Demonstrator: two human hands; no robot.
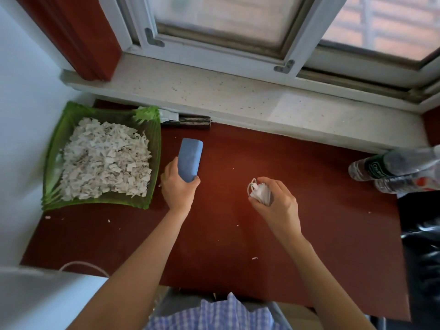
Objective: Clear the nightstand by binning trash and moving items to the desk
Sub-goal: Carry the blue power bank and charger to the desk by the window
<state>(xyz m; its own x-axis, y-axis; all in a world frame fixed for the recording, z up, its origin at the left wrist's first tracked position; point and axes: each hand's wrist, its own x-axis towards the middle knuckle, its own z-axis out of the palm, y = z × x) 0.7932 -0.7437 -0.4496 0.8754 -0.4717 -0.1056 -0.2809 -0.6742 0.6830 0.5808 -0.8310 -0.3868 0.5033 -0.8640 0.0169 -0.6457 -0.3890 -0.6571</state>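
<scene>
While both arms reach over the dark red desk, each hand is already loaded, so the coming move looks like a set-down rather than a pick-up. At centre left of the frame the left hand is clamped around the near end of a blue case, thumb on one side and fingers on the other; the case's long axis runs away from the wrist toward the window sill at the top, tilted a little to the right, and whether its far end touches the desk I cannot tell. Just beside it, at the left, sits a green tray heaped with shredded paper. Right of centre, the right hand is closed on a bundled white charger cable, with one loop poking out past the fingertips. Bare wood lies directly under and ahead of both hands, which is where I judge these things will go. At the right edge two clear plastic bottles lie on their sides, cut off by the frame, and a dark shape below them is too dim to name. A dark flat object behind the tray is hard to make out.
</scene>
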